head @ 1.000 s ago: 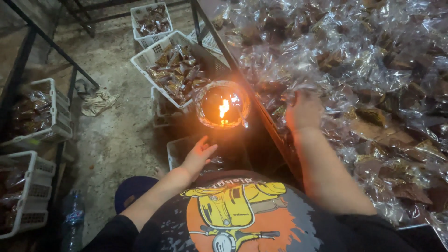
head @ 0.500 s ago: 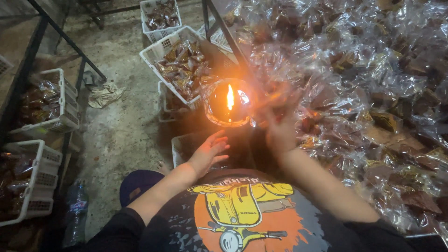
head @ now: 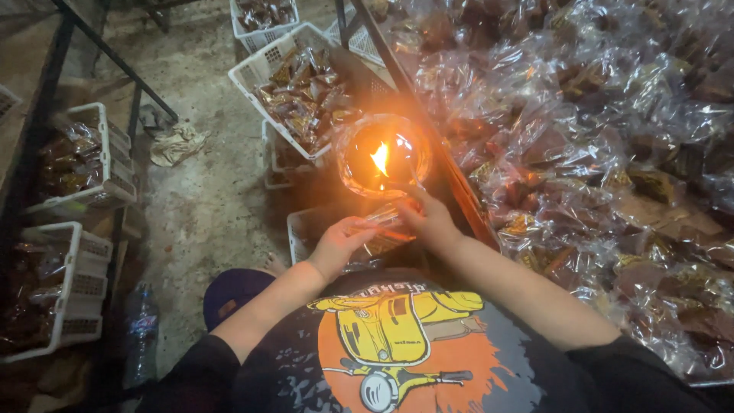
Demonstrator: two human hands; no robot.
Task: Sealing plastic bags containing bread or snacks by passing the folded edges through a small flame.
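Gripping clear packet (head: 380, 227), flame (head: 380, 159) close above

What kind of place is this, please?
Probably a small snack-packing workshop. Clear packets of brown food cover the table, white crates hold more, and both hands, left and right, hold a packet near a flame.

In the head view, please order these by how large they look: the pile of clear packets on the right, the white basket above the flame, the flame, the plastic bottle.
1. pile of clear packets
2. white basket
3. plastic bottle
4. flame

Distances from the camera differ, so this ranks only apparent size.
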